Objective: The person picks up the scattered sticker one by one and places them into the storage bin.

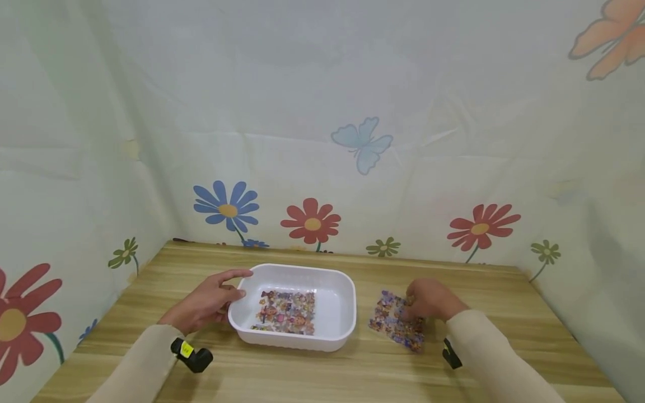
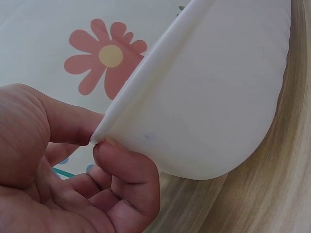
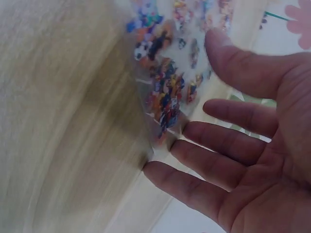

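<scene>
A white plastic basin (image 1: 292, 342) with rounded corners stands on the table. My left hand (image 1: 209, 302) pinches its left rim between thumb and fingers, seen close up in the left wrist view beside the basin wall (image 2: 214, 92). Inside the basin lies a see-through sticker sheet (image 1: 287, 313) with small colourful cartoon figures. To the right of the basin, a second sticker sheet (image 1: 395, 319) is at my right hand (image 1: 433, 299). In the right wrist view the thumb lies over that sheet (image 3: 167, 92), while the other fingers reach out rather straight near its corner.
The wood-grain table (image 1: 312, 380) ends at a pale cloth backdrop (image 1: 282, 151) printed with flowers and butterflies, which also hangs along both sides. A small black camera (image 1: 191, 355) is strapped on the left wrist, another (image 1: 452, 354) on the right.
</scene>
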`<state>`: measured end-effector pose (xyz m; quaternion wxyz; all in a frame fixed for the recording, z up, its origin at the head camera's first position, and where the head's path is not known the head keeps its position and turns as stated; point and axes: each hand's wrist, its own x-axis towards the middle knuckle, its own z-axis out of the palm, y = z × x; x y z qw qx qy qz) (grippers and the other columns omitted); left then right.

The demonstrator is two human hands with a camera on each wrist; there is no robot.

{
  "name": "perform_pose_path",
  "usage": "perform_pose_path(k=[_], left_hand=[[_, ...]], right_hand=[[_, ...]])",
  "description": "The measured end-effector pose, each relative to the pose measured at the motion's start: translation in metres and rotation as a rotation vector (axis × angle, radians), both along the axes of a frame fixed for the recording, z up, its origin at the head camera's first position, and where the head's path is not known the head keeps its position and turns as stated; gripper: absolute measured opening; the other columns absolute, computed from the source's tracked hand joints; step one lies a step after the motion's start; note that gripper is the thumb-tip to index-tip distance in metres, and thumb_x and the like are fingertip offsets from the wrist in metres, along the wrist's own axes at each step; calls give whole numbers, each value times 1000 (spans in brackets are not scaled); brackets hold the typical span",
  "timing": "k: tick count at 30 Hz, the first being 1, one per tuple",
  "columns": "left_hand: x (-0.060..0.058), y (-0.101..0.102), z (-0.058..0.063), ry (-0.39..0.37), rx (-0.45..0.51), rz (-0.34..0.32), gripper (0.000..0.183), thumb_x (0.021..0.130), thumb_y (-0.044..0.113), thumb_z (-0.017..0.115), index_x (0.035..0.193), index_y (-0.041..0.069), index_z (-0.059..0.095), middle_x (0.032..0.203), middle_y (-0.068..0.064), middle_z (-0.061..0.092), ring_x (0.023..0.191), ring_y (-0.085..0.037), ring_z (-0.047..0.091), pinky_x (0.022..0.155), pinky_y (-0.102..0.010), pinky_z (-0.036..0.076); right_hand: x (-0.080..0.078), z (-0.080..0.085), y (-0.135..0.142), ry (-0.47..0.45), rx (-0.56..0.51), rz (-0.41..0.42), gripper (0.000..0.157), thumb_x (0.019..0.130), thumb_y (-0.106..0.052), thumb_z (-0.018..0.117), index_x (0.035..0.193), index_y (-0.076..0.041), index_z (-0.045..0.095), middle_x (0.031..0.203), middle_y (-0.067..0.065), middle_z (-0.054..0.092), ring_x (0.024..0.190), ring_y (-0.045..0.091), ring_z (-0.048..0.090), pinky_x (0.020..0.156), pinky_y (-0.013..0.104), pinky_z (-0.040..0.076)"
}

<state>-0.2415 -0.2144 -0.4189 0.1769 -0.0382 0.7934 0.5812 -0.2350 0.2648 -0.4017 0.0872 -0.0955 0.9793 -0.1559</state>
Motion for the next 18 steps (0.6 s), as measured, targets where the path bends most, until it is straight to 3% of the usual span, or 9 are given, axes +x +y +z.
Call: perform_pose_path(k=[2,5,9,18], left_hand=[[0,0,0,3,-10,-1,55,103,11,61,156,18,46,128,-22,64,86,-25,67,65,-34,58],[0,-1,0,8,-7,-9,55,103,11,61,156,17,46,128,-22,64,87,-25,66,66,-35,59],[-1,-2,-1,3,-6,-7,55,103,11,61,156,18,46,127,-21,65,87,-25,66,65,-35,58],[-2,-2,-1,4,-14,-1,55,103,11,61,156,18,46,127,-21,65,88,-26,66,66,-35,59]], right_hand=[[1,-3,-4,4,30,-24,43,81,-17,88,61,-13,50,59,-4,41,56,12,35,54,27,30],[2,-7,-7,25,72,-52,39,80,-15,89,59,-11,56,58,-3,44,55,13,37,53,27,31],[3,-8,-9,45,105,-52,27,80,-13,89,66,-7,66,63,-1,54,59,15,45,55,29,36],[1,-7,-13,67,189,-5,30,79,-14,90,82,-6,62,79,5,60,73,20,54,68,37,49]])
